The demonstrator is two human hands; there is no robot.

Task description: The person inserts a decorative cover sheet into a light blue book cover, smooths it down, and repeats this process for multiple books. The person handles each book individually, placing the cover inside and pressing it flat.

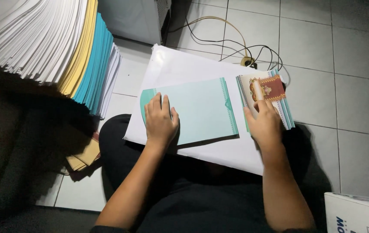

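1. The card (197, 110) under the left hand (160, 123) is a pale teal sheet, wider than tall as seen here; its long axis runs from the left hand toward the right hand (265, 125), tilted slightly so the right end sits higher in view.
2. Its left end is rounded like a flap; its right edge carries a darker teal patterned border with a small point at mid-height.
3. The card lies flat on a large white sheet (180, 67) resting across the person's lap.
4. The left hand is flat, fingers together and stretched out, pressing down on the card's left end; it grips nothing.
5. The right hand rests on a stack (265, 92) of similar cards just beside the teal card's right edge; the thumb and fingers lie on top of the stack. Whether it grips a card I cannot tell.
6. The stack's top card shows a red and gold ornamental print on cream; teal edges fan out beneath.
7. The hands are well apart, with the card between them.
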